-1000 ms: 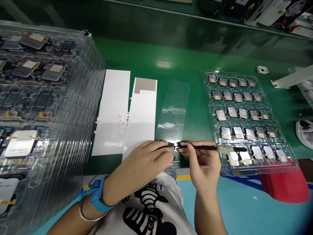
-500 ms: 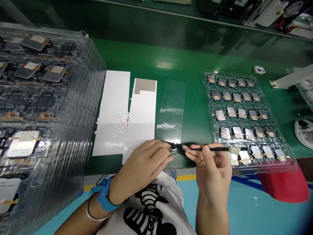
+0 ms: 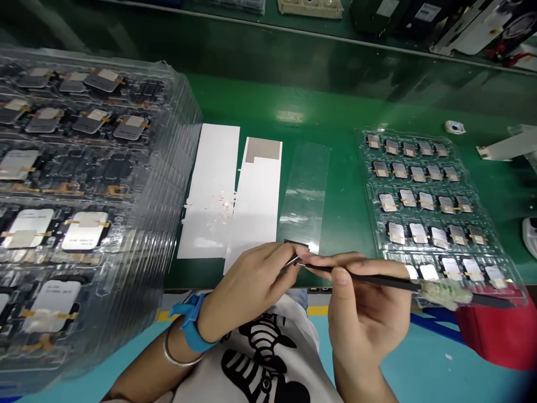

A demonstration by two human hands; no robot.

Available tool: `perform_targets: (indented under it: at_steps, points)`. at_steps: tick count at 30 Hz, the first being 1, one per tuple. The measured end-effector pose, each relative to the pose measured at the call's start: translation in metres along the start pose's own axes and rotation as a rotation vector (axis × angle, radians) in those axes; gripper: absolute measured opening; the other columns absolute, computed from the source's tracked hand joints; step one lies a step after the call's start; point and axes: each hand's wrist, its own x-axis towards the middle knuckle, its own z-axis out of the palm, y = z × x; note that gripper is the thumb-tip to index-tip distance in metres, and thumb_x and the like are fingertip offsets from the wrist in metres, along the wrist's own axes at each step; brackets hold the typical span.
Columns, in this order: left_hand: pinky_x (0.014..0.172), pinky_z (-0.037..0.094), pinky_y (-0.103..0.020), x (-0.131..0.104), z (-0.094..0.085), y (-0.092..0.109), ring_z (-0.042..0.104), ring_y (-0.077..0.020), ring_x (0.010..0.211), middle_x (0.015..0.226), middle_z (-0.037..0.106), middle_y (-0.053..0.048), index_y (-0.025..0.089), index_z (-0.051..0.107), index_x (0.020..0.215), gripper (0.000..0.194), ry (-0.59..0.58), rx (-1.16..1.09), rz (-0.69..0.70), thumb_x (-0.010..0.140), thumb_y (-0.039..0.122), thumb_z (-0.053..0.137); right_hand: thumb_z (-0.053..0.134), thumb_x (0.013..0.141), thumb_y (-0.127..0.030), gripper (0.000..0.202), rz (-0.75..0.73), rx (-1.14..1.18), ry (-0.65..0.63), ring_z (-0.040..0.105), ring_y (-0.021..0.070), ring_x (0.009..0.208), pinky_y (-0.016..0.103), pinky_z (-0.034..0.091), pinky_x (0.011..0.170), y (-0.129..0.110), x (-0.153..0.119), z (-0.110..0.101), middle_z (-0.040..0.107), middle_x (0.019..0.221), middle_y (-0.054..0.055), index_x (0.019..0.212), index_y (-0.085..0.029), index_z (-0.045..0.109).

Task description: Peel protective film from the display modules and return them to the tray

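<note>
My left hand (image 3: 257, 278), with a blue band at its wrist, is closed on a small dark flat part (image 3: 297, 243) whose edge shows beyond the fingertips. Most of that part is hidden by the fingers. Between the thumb and fingers of my right hand (image 3: 369, 299) lie black tweezers (image 3: 384, 280), with pale wrapping (image 3: 445, 294) around their rear half. Their tips meet the part at the left fingertips. Just beyond both hands lies a clear plastic sheet (image 3: 305, 187) on the green bench.
Left of the sheet lie two white strips (image 3: 255, 207) (image 3: 216, 162), one with scattered small scraps. A tall stack of clear trays (image 3: 163, 168) with square modules stands at left. Another filled tray (image 3: 373, 215) lies at right, above a red seat (image 3: 489, 336). A shelf (image 3: 268, 25) runs behind.
The right hand has moved left, bringing the tweezer tips to the part in my left hand. The tweezers now slope more, and their wrapped end shows. The whole view has shifted slightly.
</note>
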Motion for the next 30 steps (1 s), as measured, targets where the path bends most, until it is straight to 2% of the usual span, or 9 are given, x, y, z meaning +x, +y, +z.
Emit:
perform_targets:
  at_steps: [2,6,11,20,30]
  points:
    - [0.073,0.051,-0.029,0.0,0.0,0.0,0.064,-0.0172,0.084,0.098,0.067,-0.005,0.017,0.058,0.123,0.027,0.015,0.001,-0.013,0.1,0.014,0.045,0.054,0.093,-0.006,0.019,-0.039,-0.017,0.019,0.071,0.0164,0.087,0.032,0.062,0.077,0.001,-0.001,0.002,0.069,0.089,0.003,0.102,-0.022,0.051]
    - [0.058,0.045,-0.027,-0.002,0.0,0.001,0.055,-0.0153,0.068,0.086,0.058,-0.003,0.014,0.047,0.143,0.042,0.037,0.026,-0.048,0.102,0.016,0.039,0.054,0.092,-0.003,0.022,-0.078,-0.049,0.057,0.071,0.0159,0.088,0.035,0.061,0.085,0.002,-0.004,0.007,0.068,0.091,0.002,0.103,-0.022,0.05]
    - [0.053,0.042,-0.026,-0.002,0.0,0.004,0.051,-0.0144,0.063,0.085,0.055,-0.003,0.013,0.042,0.147,0.046,0.044,0.002,-0.065,0.101,0.017,0.034,0.055,0.092,-0.003,0.022,-0.103,-0.059,0.062,0.07,0.0159,0.086,0.038,0.061,0.086,0.003,-0.007,0.013,0.067,0.089,0.001,0.102,-0.022,0.05]
    - [0.067,0.049,-0.032,-0.003,0.0,0.003,0.054,-0.0191,0.076,0.095,0.056,-0.007,0.013,0.034,0.151,0.051,0.046,-0.054,-0.051,0.103,0.028,0.03,0.056,0.092,-0.005,0.02,-0.111,-0.083,0.063,0.07,0.0175,0.087,0.041,0.062,0.083,0.006,-0.005,0.015,0.067,0.088,0.002,0.102,-0.022,0.051]
    - [0.068,0.048,-0.033,-0.003,0.0,0.003,0.055,-0.0203,0.08,0.099,0.057,-0.009,0.01,0.033,0.153,0.052,0.041,-0.068,-0.061,0.104,0.028,0.028,0.056,0.092,-0.005,0.02,-0.111,-0.093,0.064,0.071,0.0172,0.087,0.04,0.062,0.084,0.008,-0.005,0.015,0.068,0.089,0.002,0.102,-0.022,0.051]
